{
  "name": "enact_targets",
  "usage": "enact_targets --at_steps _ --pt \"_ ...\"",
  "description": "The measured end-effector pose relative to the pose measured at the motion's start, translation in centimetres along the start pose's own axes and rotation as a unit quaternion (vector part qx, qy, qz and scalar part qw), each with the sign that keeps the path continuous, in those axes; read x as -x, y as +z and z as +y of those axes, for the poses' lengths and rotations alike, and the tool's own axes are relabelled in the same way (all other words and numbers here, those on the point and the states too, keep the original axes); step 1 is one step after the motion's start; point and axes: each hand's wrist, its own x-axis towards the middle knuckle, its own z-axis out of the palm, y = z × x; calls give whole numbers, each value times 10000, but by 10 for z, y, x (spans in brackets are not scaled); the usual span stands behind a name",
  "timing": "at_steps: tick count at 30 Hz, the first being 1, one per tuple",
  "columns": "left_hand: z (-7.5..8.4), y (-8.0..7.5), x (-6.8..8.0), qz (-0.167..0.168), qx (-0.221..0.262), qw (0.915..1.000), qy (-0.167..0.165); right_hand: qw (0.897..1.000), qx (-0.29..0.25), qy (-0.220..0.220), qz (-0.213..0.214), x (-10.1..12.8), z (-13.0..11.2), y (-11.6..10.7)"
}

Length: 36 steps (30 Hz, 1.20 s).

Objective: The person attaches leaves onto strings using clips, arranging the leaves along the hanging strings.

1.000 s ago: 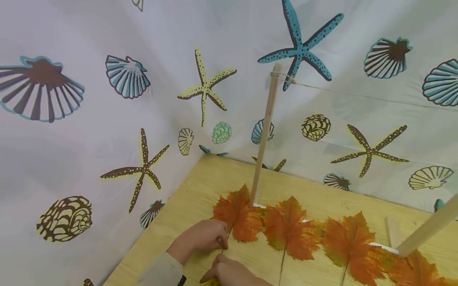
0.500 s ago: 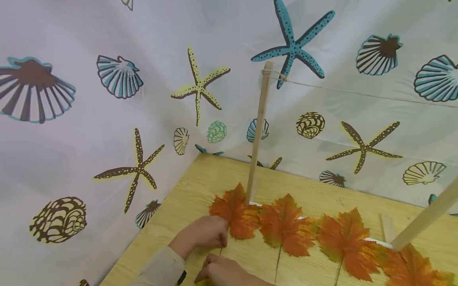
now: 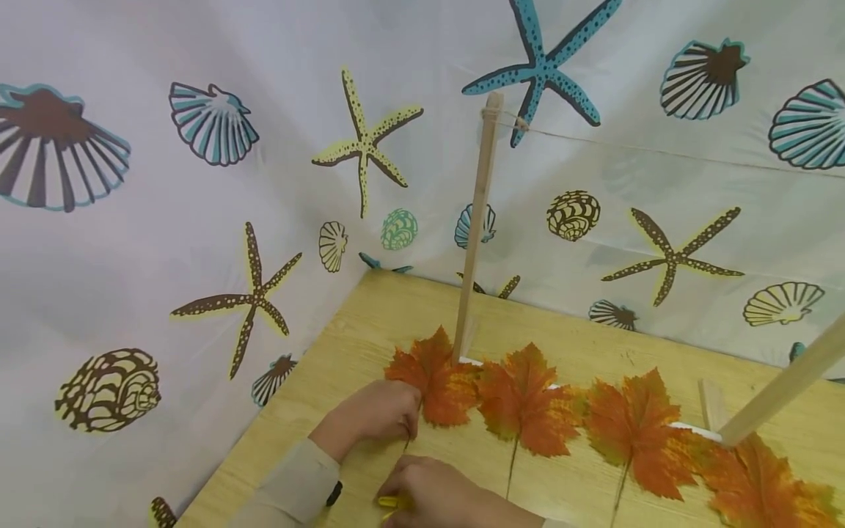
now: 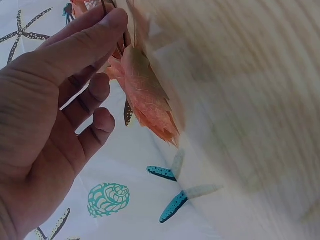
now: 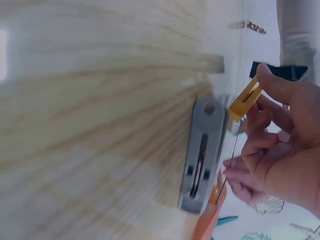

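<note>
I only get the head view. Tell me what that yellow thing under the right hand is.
Observer: A clip. The right hand pinches it between thumb and fingers.
Operator: Report what sits next to it.
Observer: A grey slotted piece lies against the table, just beside the clip.
Operator: Now check the left grip.
Observer: The left hand pinches the stem of the leaf at its thumb tip. Its lower fingers curl loosely, off the leaf.

leaves [image 3: 521,407]: orange-red | clip [image 5: 244,102]: yellow | curtain [image 3: 198,147]: white, starfish-and-shell print | table [image 3: 581,345]: light wood grain
</note>
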Motion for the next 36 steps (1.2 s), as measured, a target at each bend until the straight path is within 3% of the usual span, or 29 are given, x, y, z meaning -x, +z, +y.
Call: enact_targets --at_steps 5,11,17,23,28,36 --pt "2 -5 2 63 -43 10000 5 9998 -120 -50 151 11 4 -11" --pt "6 -6 4 -46 70 9999 79 9992 -192 304 199 25 3 -12" --pt "6 -8 1 273 -187 9983 478 9965 -300 590 507 36 6 -15" --pt "8 -19 -8 445 -559 9934 896 9931 -263 750 867 42 9 -23" --pt "11 -27 -6 433 -593 9936 863 9913 -590 680 956 45 9 -30" --pt "22 -29 11 550 -359 9949 763 9831 -1393 678 973 59 7 -33"
